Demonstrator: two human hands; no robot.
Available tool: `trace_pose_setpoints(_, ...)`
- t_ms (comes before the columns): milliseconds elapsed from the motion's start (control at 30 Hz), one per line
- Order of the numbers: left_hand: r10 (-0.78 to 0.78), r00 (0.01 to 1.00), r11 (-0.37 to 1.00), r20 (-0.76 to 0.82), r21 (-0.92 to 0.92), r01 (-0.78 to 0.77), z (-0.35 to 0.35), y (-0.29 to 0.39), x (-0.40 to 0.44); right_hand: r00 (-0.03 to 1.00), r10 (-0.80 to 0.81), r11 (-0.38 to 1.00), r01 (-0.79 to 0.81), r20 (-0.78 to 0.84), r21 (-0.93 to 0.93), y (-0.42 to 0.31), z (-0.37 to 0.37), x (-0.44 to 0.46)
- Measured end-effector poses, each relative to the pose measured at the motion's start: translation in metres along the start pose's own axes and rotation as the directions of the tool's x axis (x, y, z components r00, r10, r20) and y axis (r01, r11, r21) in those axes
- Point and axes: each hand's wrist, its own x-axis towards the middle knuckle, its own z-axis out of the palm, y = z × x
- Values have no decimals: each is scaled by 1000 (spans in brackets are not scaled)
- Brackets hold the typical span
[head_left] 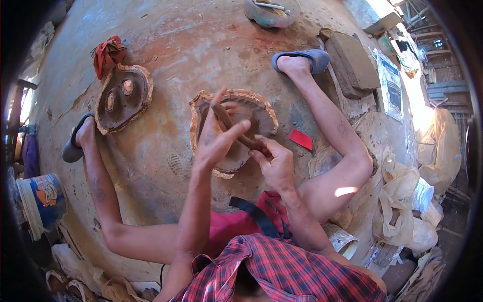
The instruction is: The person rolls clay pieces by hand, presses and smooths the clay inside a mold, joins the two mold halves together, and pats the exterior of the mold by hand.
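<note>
A dark brown clay coil [230, 122] runs slantwise between my two hands, above a mould. My left hand [217, 141] supports its upper part across the palm and fingers, with the thumb stretched out beside it. At the lower end, my right hand [274, 163] pinches the coil between thumb and fingers. Beneath them on the ground lies a mould [271, 113] with a rough, pale orange rim and dark clay pressed inside. My hands and the coil hide its middle.
A second clay-lined mould [144, 103] with two raised lumps lies left, beside a red cloth [108, 55]. A red card [301, 139] lies to the right. Farther off are a basin [271, 19] and a large clay block [352, 65]. A bucket [48, 201] stands at left.
</note>
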Motion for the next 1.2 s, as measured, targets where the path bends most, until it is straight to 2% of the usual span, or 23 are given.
trace_pose_setpoints(33,-95,995,883,30,463,70,-6,1,-3,999,8,998,-10,-39,-59,5,-1,0)
trace_pose_setpoints(67,-103,994,886,32,457,77,-8,-1,-1,999,16,998,-18,-39,-66,15,-1,-1)
trace_pose_setpoints(133,-151,984,801,97,595,65,-13,-5,12,988,-69,993,54,-139,-105,36,5,3)
trace_pose_setpoints(167,-46,994,787,95,616,-23,-12,-16,19,988,-69,993,55,-135,-104,42,7,7)
trace_pose_setpoints(233,-44,994,805,97,592,-22,-4,-22,33,973,45,983,-84,-228,-164,47,8,14)
trace_pose_setpoints(267,-37,994,824,101,567,-27,1,-24,42,973,45,982,-85,-228,-169,50,8,20)
trace_pose_setpoints(333,-22,994,833,108,552,-42,7,-37,56,962,-79,896,-48,-263,-442,55,10,29)
trace_pose_setpoints(367,-22,995,834,99,550,-37,9,-42,63,961,-78,894,-51,-266,-446,56,12,31)
trace_pose_setpoints(433,-25,996,835,87,549,-27,11,-52,72,941,-165,817,-37,-294,-575,58,17,34)
trace_pose_setpoints(500,15,988,764,151,636,-109,9,-61,77,941,-140,841,-51,-308,-538,69,18,38)
trace_pose_setpoints(567,-3,991,750,133,656,-85,7,-70,81,938,-110,862,-74,-328,-501,77,20,40)
trace_pose_setpoints(633,-19,993,738,121,672,-68,7,-74,85,896,-11,944,-136,-443,-300,73,21,44)
trace_pose_setpoints(667,8,991,755,133,649,-93,7,-76,86,896,-9,943,-140,-444,-302,76,20,47)
trace_pose_setpoints(700,34,989,771,145,626,-118,7,-77,86,907,111,930,-240,-406,-280,81,20,49)
trace_pose_setpoints(767,39,989,750,140,650,-122,9,-77,88,902,230,904,-337,-365,-262,88,20,53)
trace_pose_setpoints(933,46,992,756,119,645,-113,6,-81,89,864,297,888,-406,-407,-214,94,26,57)
trace_pose_setpoints(967,72,993,720,91,684,-115,6,-81,89,864,291,890,-402,-410,-214,97,26,57)
trace_pose_setpoints(1033,103,993,682,63,722,-116,7,-76,88,916,73,941,-195,-395,-277,98,25,56)
trace_pose_setpoints(1067,78,995,686,57,721,-96,7,-75,88,917,71,942,-191,-393,-277,100,22,58)
trace_pose_setpoints(1167,10,999,704,33,709,-30,6,-68,83,940,114,937,-210,-322,-281,81,15,60)
trace_pose_setpoints(1200,-16,1000,718,27,696,-7,6,-66,84,923,224,900,-318,-312,-297,77,15,64)
